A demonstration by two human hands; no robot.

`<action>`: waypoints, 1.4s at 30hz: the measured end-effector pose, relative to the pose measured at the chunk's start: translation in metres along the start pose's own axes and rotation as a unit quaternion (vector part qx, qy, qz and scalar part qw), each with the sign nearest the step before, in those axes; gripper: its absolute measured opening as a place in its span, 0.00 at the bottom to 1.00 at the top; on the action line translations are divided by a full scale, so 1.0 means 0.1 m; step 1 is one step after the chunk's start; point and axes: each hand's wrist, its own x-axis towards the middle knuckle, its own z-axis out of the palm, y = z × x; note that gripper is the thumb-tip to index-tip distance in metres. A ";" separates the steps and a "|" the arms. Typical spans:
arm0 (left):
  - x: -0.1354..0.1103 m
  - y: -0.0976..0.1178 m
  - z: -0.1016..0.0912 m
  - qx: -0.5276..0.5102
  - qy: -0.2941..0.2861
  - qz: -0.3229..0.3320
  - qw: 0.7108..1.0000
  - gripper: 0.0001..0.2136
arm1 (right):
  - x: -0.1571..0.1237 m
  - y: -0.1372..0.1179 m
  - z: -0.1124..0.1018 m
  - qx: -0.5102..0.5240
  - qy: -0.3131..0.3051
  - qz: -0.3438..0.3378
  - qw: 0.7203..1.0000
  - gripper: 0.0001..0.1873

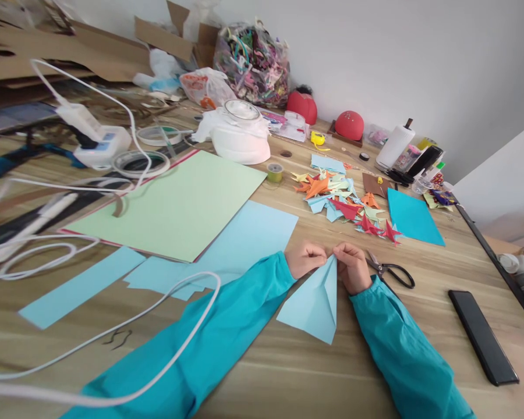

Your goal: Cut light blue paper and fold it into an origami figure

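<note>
A light blue folded paper (315, 302), shaped like a kite, lies on the wooden table (288, 372) with its narrow tip pointing away from me. My left hand (304, 258) pinches that tip from the left. My right hand (353, 266) pinches it from the right, fingers curled and pressed together. Both arms wear teal sleeves. Black scissors (389, 270) lie just right of my right hand.
A heap of folded coloured paper figures (344, 201) lies beyond my hands, beside a teal sheet (413, 217). A pale green sheet (179, 203) and light blue sheets (240, 241) lie to the left. A black phone (482, 336) sits right. White cables (113, 343) cross the left side.
</note>
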 end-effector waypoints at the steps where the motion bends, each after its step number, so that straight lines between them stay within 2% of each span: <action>1: 0.00 0.01 0.00 -0.003 -0.001 -0.003 1.000 0.11 | 0.00 0.00 0.00 0.000 0.002 -0.001 1.000 0.16; 7: 0.01 0.05 0.00 -0.015 -0.004 -0.014 1.000 0.12 | -0.02 -0.03 0.03 -0.018 0.013 -0.017 1.000 0.17; 13: 0.01 0.07 -0.03 0.003 -0.030 -0.005 1.000 0.12 | 0.00 -0.07 0.03 0.022 0.025 -0.033 0.999 0.19; 20: 0.00 0.09 -0.02 -0.013 -0.023 -0.025 0.999 0.11 | 0.01 -0.07 0.03 0.031 0.030 -0.031 0.999 0.18; 26: -0.03 0.16 -0.04 -0.026 -0.024 -0.014 0.999 0.12 | 0.05 -0.11 -0.01 0.083 0.072 -0.017 0.994 0.19; 31: -0.04 0.15 -0.07 -0.066 -0.025 -0.011 0.997 0.12 | 0.09 -0.11 -0.09 0.114 0.060 0.001 0.992 0.19; 37: -0.02 0.13 -0.11 -0.145 -0.030 -0.010 0.989 0.09 | 0.13 -0.12 -0.23 0.127 0.017 0.038 0.991 0.16; 42: 0.00 0.12 -0.15 -0.191 0.006 -0.002 0.982 0.10 | 0.13 -0.14 -0.26 0.162 0.008 0.081 0.983 0.14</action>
